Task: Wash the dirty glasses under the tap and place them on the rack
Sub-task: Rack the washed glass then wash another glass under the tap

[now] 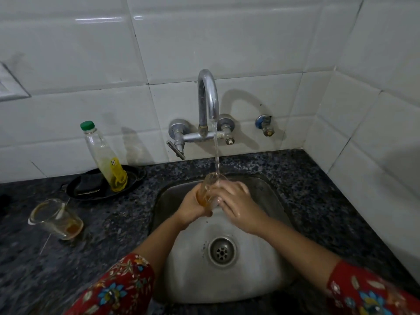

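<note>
The grip of the left hand is holding the first glass under the tap, the right hand seemingly clasping it too, while the second glass is waiting unwashed on the bench at nine o'clock.

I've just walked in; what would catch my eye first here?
Water runs from the tap on the tiled wall into a glass that the left hand and right hand hold over the sink. Left of it, on the dark counter, sit another glass with orange dregs and a green-capped bottle in a black dish.
</note>
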`<control>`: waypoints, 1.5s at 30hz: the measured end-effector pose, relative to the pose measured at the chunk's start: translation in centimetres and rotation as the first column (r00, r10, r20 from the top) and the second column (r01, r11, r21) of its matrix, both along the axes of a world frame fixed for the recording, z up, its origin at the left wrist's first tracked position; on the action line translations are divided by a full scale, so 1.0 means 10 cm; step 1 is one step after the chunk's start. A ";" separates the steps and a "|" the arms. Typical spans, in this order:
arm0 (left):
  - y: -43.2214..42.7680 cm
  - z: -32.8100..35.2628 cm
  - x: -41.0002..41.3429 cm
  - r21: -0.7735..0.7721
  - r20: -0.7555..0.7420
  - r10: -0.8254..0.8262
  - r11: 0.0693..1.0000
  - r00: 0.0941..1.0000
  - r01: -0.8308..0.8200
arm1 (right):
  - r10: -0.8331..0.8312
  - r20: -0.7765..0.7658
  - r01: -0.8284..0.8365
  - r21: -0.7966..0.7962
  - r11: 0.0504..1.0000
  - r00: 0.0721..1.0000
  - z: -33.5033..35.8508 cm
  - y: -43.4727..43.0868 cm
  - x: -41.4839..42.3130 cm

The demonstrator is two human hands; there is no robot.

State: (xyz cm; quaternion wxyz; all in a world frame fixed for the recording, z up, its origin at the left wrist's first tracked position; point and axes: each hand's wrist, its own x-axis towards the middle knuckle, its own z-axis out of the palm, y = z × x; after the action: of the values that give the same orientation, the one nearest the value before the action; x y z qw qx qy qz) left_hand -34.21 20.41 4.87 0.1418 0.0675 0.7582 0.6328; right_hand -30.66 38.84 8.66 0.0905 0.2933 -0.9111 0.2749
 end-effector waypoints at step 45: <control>0.16 0.31 0.10 -0.383 -0.297 -0.110 0.924 0.949 -0.013 | 0.200 0.160 -0.250 0.761 0.599 0.967 0.47 -0.01 -0.39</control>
State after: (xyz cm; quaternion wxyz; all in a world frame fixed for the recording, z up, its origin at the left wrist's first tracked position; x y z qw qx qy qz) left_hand -33.18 21.98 7.99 0.0460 0.1571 0.8772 0.4513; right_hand -34.56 38.70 13.36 -0.1061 0.4078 -0.8981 -0.1260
